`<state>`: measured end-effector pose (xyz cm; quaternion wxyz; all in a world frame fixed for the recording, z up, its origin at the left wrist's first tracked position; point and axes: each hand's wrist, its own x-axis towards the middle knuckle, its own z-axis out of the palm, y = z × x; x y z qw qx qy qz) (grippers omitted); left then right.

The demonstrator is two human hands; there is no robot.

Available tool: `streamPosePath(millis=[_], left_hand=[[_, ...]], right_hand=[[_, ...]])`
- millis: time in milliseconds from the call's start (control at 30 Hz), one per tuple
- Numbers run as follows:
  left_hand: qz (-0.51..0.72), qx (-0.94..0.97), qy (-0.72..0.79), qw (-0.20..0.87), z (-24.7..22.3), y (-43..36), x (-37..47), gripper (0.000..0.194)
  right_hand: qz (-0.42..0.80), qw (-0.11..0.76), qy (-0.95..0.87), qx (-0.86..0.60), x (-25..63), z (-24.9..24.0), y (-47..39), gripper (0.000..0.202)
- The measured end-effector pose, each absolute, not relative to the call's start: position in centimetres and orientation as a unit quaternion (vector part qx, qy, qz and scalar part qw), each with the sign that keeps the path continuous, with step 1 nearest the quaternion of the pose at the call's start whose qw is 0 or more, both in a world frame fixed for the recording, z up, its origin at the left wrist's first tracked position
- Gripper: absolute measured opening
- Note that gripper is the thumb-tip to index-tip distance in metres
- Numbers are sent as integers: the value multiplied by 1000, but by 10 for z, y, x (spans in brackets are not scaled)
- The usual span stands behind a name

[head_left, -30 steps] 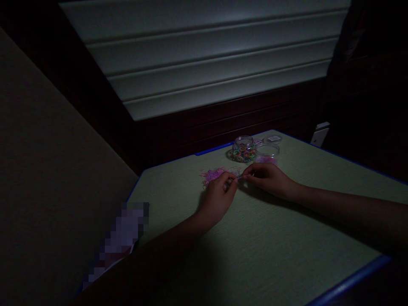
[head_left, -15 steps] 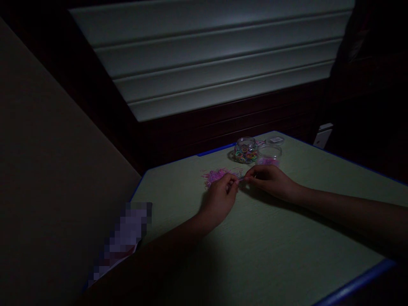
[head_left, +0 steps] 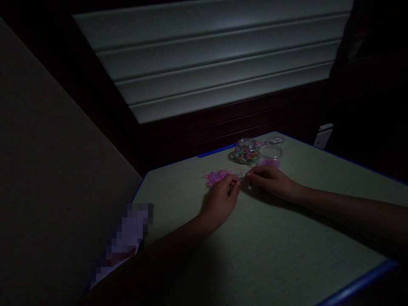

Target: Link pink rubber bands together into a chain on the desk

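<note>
The room is dim. My left hand [head_left: 219, 199] and my right hand [head_left: 269, 180] rest on the pale green table [head_left: 270, 238], fingertips almost meeting. Between them they pinch a small thin piece [head_left: 242, 179], too dark and small to name. Just behind my left fingers lies a heap of pink loose bands [head_left: 216, 175]. Beyond my right hand stand a clear jar of multicoloured bands [head_left: 245, 151] and an open clear jar with pink contents [head_left: 269, 155].
A small flat lid [head_left: 276, 140] lies at the far table edge behind the jars. The table has a blue rim [head_left: 360, 282]. A beige wall is on the left, window blinds [head_left: 216, 55] ahead, and a white object [head_left: 321, 135] sits past the right corner.
The hands stay together at the same spot, with only slight finger movement. The view has shifted a little.
</note>
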<state>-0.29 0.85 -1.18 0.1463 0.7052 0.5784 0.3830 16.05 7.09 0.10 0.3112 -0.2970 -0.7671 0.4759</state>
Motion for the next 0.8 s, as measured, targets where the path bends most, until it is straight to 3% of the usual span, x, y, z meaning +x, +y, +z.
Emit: streamPosePath(millis=[800], left_hand=[[386, 706, 575, 150, -14, 9, -3, 18]], right_hand=[[457, 272, -797, -287, 161, -4, 75, 38]])
